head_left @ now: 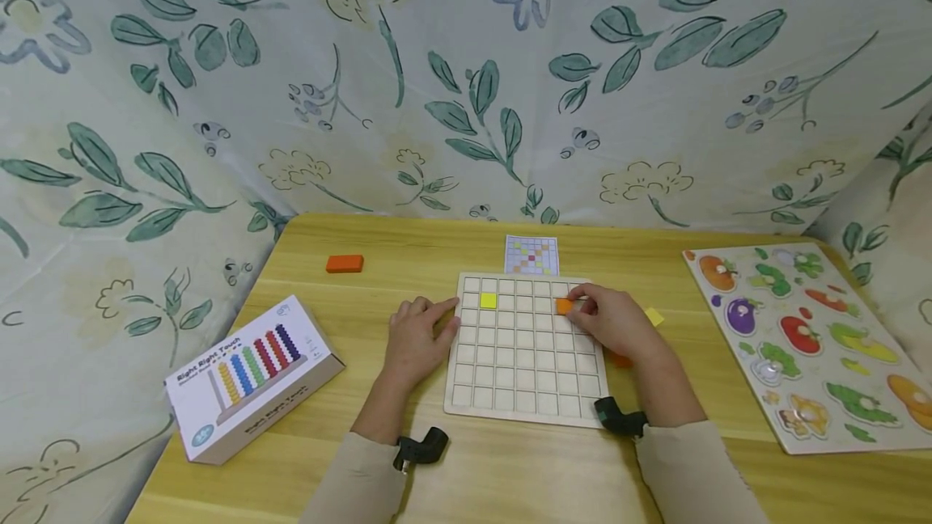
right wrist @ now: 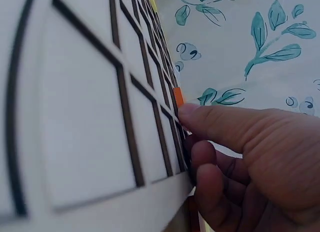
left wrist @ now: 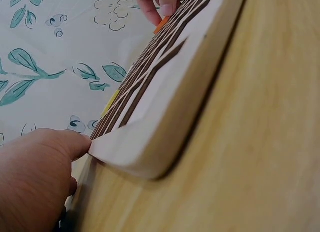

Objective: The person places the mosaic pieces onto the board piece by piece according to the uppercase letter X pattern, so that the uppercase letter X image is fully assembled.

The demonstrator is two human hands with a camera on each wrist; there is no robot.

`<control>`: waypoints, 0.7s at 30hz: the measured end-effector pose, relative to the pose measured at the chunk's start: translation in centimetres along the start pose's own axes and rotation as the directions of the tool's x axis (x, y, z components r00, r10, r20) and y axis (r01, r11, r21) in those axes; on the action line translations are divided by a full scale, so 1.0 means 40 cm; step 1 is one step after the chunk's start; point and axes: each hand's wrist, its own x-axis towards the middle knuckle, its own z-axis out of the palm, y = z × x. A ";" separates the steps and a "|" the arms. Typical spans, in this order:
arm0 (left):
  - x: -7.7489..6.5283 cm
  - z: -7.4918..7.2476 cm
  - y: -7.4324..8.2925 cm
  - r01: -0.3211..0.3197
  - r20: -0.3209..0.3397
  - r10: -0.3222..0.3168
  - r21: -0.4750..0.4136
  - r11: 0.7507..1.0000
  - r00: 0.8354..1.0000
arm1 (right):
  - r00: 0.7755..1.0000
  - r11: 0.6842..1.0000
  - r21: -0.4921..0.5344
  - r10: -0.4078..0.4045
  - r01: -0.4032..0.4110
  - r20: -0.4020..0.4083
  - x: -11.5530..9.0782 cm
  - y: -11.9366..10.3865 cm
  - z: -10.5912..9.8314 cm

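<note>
A pale wooden grid board [head_left: 524, 411] lies flat on the table, with a yellow square tile [head_left: 489, 300] in one of its upper-left cells. My right hand [head_left: 612, 320] is over the board's upper right and pinches an orange square tile [head_left: 564, 306] at a cell there. In the right wrist view the thumb presses against that orange tile [right wrist: 178, 97]. At the board's left edge, my left hand [head_left: 417, 338] rests with its index finger and thumb touching the side. The left wrist view has its fingertip against the board's corner [left wrist: 115, 154].
A printed pattern card [head_left: 531, 255] lies behind the board. An orange block [head_left: 345, 264] sits at back left, above a white toy box [head_left: 255, 378]. Beside the right hand are a yellow piece [head_left: 654, 317] and a partly hidden orange piece [head_left: 621, 361]. A vegetable puzzle board [head_left: 823, 346] lies at right.
</note>
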 end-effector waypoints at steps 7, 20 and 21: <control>0.001 0.002 0.000 0.004 0.000 -0.004 0.000 1.000 1.000 | 1.000 1.000 -0.019 0.005 -0.006 -0.021 0.002 -0.010 0.011; 0.000 0.004 0.000 0.004 -0.001 -0.004 -0.004 1.000 1.000 | 0.999 0.997 0.080 -0.013 0.016 -0.042 -0.005 0.014 -0.019; 0.000 0.004 0.000 0.005 0.000 -0.005 -0.005 1.000 1.000 | 0.999 0.996 0.086 -0.004 0.009 -0.052 -0.007 0.020 -0.026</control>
